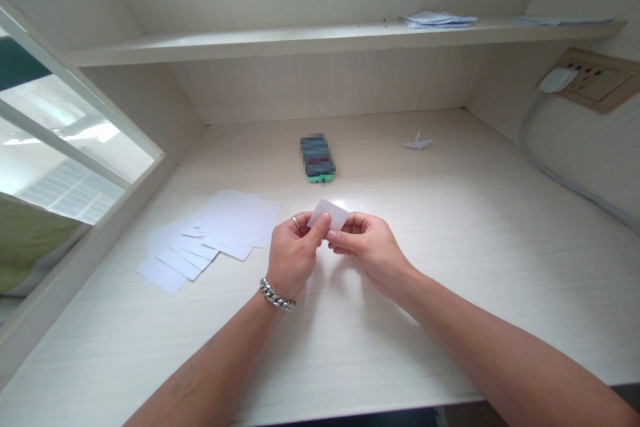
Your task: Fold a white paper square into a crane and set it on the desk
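Observation:
A small piece of white paper (331, 213) is held up between both hands over the middle of the desk. My left hand (295, 247), with a ring and a chain bracelet at the wrist, pinches its left side, the thumb lying across the front. On the right edge, my right hand (367, 243) grips the same paper between thumb and fingers. Some of the fingertips are hidden behind the sheet. Several loose white paper sheets (245, 217) lie spread and overlapping to the left of my hands. A small folded paper crane (418, 141) stands farther back on the right.
Beyond my hands lies a phone (317, 159) with a green edge, its screen blurred. A shelf (280, 43) crosses the back and bears a stack of folded papers (440, 19). On the right wall a white plug (557, 80) sits in a socket panel, its cable hanging down.

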The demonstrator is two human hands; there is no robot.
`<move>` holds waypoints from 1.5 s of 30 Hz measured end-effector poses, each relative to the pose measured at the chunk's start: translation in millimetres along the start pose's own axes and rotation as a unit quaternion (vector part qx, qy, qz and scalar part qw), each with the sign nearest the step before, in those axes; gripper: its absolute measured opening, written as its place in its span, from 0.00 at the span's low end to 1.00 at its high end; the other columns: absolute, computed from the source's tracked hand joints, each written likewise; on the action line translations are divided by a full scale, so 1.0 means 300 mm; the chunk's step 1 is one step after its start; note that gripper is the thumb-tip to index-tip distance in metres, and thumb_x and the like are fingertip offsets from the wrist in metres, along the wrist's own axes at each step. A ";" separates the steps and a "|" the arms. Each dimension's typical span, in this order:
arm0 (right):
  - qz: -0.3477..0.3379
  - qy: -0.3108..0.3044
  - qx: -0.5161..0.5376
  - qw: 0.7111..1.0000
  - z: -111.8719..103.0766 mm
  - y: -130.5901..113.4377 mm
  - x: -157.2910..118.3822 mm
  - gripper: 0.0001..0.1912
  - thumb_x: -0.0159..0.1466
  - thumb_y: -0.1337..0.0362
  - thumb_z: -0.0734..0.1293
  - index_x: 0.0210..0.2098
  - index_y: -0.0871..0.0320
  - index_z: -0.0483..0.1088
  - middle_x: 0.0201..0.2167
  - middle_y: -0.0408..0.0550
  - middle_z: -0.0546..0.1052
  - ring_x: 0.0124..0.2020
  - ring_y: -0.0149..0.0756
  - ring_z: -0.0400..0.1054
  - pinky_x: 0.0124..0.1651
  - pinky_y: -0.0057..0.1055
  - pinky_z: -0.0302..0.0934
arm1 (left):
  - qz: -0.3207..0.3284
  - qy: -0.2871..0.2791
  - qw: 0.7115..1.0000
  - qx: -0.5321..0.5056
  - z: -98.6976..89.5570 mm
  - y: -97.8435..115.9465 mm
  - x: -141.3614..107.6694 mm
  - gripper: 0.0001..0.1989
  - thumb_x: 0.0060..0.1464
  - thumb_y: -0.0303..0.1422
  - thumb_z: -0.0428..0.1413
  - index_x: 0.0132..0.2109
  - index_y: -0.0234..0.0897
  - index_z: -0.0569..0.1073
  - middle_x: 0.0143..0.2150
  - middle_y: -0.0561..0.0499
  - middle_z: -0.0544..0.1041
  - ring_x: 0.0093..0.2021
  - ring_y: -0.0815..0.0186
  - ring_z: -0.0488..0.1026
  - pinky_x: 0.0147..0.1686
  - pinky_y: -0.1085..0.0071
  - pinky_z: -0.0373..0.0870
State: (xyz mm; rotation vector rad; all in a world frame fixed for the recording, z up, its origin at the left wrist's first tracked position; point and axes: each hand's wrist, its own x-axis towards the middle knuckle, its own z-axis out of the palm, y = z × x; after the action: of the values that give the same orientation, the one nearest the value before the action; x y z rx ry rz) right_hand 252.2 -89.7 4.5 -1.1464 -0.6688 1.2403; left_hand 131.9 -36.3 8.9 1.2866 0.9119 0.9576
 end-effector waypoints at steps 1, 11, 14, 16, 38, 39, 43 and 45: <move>0.003 0.005 -0.002 1.000 0.001 -0.003 -0.002 0.13 0.47 0.62 0.77 0.26 0.61 0.72 0.24 0.45 0.76 0.27 0.31 0.70 0.34 0.30 0.64 | 0.003 0.000 1.000 -0.003 0.000 -0.002 0.000 0.13 0.48 0.40 0.64 0.30 0.32 0.77 0.25 0.52 0.74 0.25 0.70 0.67 0.26 0.75 0.65; 0.035 -0.004 0.045 0.998 0.001 -0.013 -0.001 0.14 0.47 0.60 0.78 0.20 0.60 0.71 0.20 0.43 0.73 0.25 0.29 0.67 0.33 0.29 0.61 | -0.003 0.011 0.999 -0.031 0.004 -0.028 0.007 0.14 0.49 0.41 0.63 0.29 0.33 0.74 0.24 0.53 0.71 0.25 0.70 0.66 0.26 0.73 0.63; 0.035 -0.003 0.062 0.997 -0.002 -0.014 0.004 0.14 0.48 0.59 0.78 0.20 0.60 0.71 0.21 0.43 0.73 0.26 0.30 0.68 0.33 0.29 0.61 | 0.008 0.029 0.999 -0.017 0.006 -0.026 0.005 0.14 0.48 0.41 0.63 0.29 0.32 0.74 0.23 0.53 0.71 0.25 0.71 0.65 0.25 0.74 0.62; 0.028 0.002 0.065 0.997 -0.003 -0.014 0.007 0.13 0.48 0.59 0.77 0.22 0.60 0.72 0.23 0.43 0.74 0.28 0.31 0.69 0.33 0.29 0.61 | 0.012 0.041 0.999 0.001 0.010 -0.019 0.002 0.14 0.48 0.40 0.63 0.28 0.32 0.74 0.23 0.54 0.71 0.24 0.72 0.64 0.24 0.75 0.61; 0.004 0.088 0.059 0.994 -0.008 -0.039 0.005 0.12 0.44 0.63 0.79 0.20 0.60 0.73 0.19 0.43 0.74 0.24 0.30 0.68 0.32 0.30 0.62 | 0.011 0.039 0.999 0.034 0.020 -0.002 -0.011 0.13 0.48 0.39 0.64 0.29 0.31 0.75 0.23 0.54 0.72 0.24 0.72 0.64 0.24 0.76 0.59; 0.003 0.090 0.064 0.994 -0.008 -0.042 0.004 0.13 0.43 0.63 0.79 0.19 0.60 0.72 0.19 0.42 0.74 0.23 0.29 0.67 0.31 0.30 0.62 | 0.010 0.037 0.999 0.035 0.018 -0.005 -0.010 0.13 0.48 0.39 0.64 0.30 0.31 0.75 0.23 0.53 0.72 0.24 0.72 0.64 0.24 0.75 0.59; 0.014 0.067 0.078 0.995 -0.015 -0.048 0.003 0.13 0.45 0.62 0.79 0.20 0.60 0.72 0.19 0.42 0.74 0.24 0.29 0.68 0.31 0.29 0.62 | 0.008 0.039 0.999 0.033 0.016 -0.005 -0.009 0.13 0.49 0.39 0.63 0.30 0.31 0.75 0.23 0.53 0.73 0.24 0.72 0.64 0.24 0.75 0.60; 0.019 0.058 0.079 0.995 -0.017 -0.051 0.003 0.13 0.47 0.60 0.78 0.21 0.60 0.72 0.21 0.43 0.75 0.24 0.30 0.68 0.31 0.29 0.62 | 0.008 0.044 0.998 0.033 0.017 0.001 -0.013 0.13 0.48 0.39 0.64 0.29 0.31 0.75 0.23 0.54 0.72 0.24 0.72 0.63 0.24 0.76 0.60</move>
State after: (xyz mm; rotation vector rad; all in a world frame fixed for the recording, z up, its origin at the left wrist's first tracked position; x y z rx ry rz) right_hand 262.8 -89.2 16.6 -1.0930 -0.4558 1.2258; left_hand 135.4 -41.6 9.5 1.3170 1.0106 1.0101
